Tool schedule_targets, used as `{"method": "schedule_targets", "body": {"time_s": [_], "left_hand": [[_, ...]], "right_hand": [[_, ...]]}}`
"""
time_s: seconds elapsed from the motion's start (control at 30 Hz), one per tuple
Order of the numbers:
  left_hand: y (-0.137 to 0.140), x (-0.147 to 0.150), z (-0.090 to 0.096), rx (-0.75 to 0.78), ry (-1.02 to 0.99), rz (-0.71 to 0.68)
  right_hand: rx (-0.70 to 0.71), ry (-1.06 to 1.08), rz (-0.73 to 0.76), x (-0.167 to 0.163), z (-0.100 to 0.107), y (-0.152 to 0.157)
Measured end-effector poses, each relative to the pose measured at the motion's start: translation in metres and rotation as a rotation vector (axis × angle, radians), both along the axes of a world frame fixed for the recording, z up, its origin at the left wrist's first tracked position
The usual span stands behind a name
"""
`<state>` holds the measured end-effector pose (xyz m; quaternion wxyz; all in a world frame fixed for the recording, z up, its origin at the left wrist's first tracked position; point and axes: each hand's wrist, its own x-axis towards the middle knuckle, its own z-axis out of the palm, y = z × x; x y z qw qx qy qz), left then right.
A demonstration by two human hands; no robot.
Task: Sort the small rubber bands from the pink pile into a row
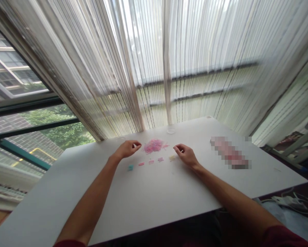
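A loose pile of thin pink, purple and reddish strips lies on the white table, between my two hands. My left hand is at the pile's left edge, fingers curled and thumb tip close to the index finger. On the other side, my right hand has its thumb and index finger pinched together. Whatever either pinch holds is too small to make out. Nearer to me runs a row of small groups: teal pieces, red-pink pieces, pale pink pieces, pinkish-purple pieces and yellow pieces.
A blurred-out pinkish oblong item lies on the table at right. Near the back edge is a clear round lid-like thing. Sheer striped curtains hang behind the table. A window stands open at left.
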<state>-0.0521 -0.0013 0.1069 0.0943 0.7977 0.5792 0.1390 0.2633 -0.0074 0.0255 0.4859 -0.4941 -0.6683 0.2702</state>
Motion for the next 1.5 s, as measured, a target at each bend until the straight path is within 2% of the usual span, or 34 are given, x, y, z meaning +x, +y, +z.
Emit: {"method": "schedule_targets", "body": {"time_s": [0.17,0.37,0.5,1.1,1.5], "left_hand": [[0.031,0.017,-0.008,-0.107,0.148,0.044],[0.056,0.02,-0.016,-0.13,0.255,0.114],[0.065,0.024,-0.019,-0.141,0.311,0.112],[0.058,0.023,-0.026,-0.044,0.336,0.028],[0.054,0.021,-0.027,0.005,0.356,0.028]], "right_hand": [[-0.012,0.003,0.009,0.0,0.002,-0.002],[-0.019,0.014,0.016,-0.001,0.001,-0.003],[-0.026,0.005,0.026,-0.002,0.002,-0.003],[-0.01,-0.041,0.058,-0.003,0.006,-0.006],[-0.026,-0.053,0.08,-0.003,0.005,-0.006]]}}
